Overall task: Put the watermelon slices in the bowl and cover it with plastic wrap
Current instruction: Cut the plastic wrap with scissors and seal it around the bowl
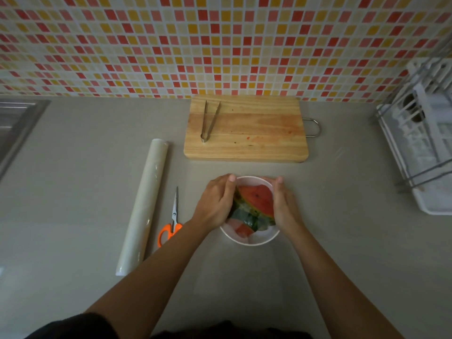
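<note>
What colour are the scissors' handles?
Orange handles on the scissors, seen best in the head view.

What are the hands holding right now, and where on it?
Both hold the round white bowl of watermelon slices: left hand cupping its left side, right hand its right side.

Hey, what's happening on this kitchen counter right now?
A person cups a white bowl with both hands, the left hand on its left side and the right hand on its right. Watermelon slices are already inside, and a clear film seems to lie over them. The plastic wrap roll and scissors lie to the left; tongs rest on the cutting board behind.
</note>
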